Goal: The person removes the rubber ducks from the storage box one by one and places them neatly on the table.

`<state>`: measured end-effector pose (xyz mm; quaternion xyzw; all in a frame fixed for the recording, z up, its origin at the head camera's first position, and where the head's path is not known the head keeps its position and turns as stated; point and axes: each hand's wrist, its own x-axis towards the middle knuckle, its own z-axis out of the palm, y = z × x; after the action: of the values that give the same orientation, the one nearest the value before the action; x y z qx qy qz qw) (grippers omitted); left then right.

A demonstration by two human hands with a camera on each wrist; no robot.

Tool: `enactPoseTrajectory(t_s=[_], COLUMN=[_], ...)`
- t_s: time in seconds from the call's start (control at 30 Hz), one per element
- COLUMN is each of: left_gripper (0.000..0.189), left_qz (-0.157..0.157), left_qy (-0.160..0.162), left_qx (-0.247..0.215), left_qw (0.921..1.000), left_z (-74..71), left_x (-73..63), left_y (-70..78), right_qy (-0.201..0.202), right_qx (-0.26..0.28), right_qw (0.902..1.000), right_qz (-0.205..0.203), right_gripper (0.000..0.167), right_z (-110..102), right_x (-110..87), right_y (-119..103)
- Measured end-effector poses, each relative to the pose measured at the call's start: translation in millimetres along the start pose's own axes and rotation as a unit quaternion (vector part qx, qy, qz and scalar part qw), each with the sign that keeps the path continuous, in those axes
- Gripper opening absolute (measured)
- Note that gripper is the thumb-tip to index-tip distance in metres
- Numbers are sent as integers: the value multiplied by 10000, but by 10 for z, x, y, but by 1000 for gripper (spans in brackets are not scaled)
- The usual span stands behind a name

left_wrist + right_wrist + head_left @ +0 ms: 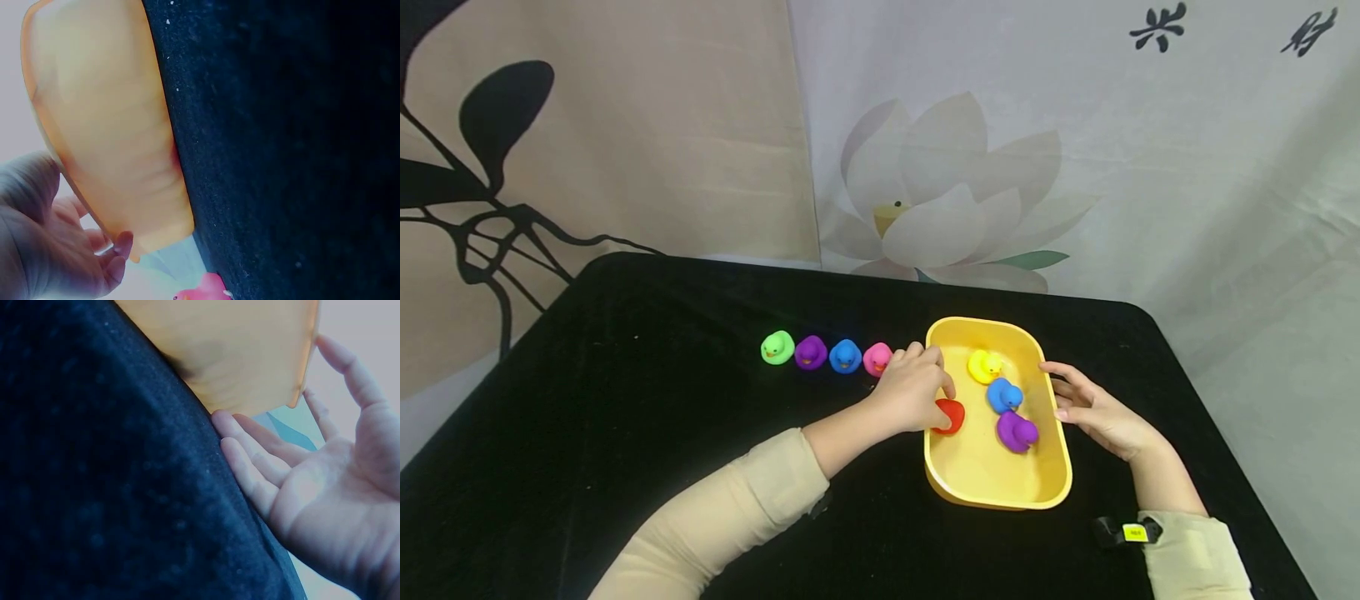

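A yellow plastic tub stands on the black cloth. My left hand reaches over its left rim and pinches a red rubber duck between thumb and fingers, hiding part of it. In the left wrist view this hand is bent over the tub's rim. Inside the tub lie a yellow duck, a blue duck and a purple duck. My right hand is at the right wall, its fingers extended and touching the tub's rim; the right wrist view shows them spread.
Left of the tub, a row of ducks runs across the cloth: green, purple, blue and pink. The pink one is next to my left hand. Behind the table hangs a printed curtain.
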<state>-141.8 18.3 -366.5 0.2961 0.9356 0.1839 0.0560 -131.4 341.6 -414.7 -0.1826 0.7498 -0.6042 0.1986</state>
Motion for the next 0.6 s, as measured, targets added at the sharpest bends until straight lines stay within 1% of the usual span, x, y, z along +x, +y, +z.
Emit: enactPoseTrajectory(t_s=[0.27,0.6], left_gripper=[30,31], left_qz=[-96,-69], left_qy=[-63,43], left_qx=[28,-86], left_qw=[9999,9999], left_z=[3,11], left_x=[6,-8], left_y=[15,10], right_qy=[-3,70], right_qx=[-15,-14], right_qw=[10000,9999], right_qz=[39,104], right_gripper=[57,57], right_z=[1,9], right_x=[-6,-1], right_y=[-10,-12])
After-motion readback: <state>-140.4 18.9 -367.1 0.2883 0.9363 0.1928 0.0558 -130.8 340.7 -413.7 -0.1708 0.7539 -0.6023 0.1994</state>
